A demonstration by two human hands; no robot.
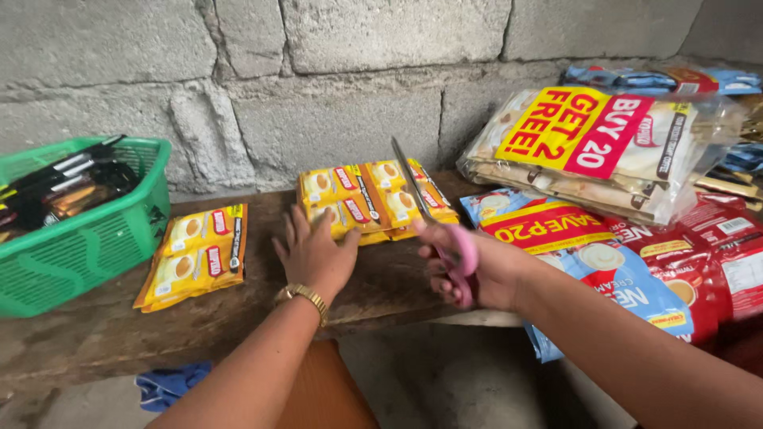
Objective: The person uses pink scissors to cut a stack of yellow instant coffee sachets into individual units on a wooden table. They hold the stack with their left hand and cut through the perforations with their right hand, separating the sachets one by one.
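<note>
My left hand (314,253) rests flat with fingers spread on the near edge of a strip of yellow and orange sachets (373,199) lying on the wooden bench (103,330). A gold watch sits on that wrist. My right hand (469,270) grips pink-handled scissors (433,218), whose metal blades point up and away over the same strip of sachets. A second stack of yellow sachets (195,254) lies to the left of my left hand.
A green plastic basket (87,238) holding dark sachets stands at the left. Big bags of sachet packs (604,151) and red and blue packs (636,262) pile up at the right. A block wall rises behind. A blue cloth (167,385) lies below.
</note>
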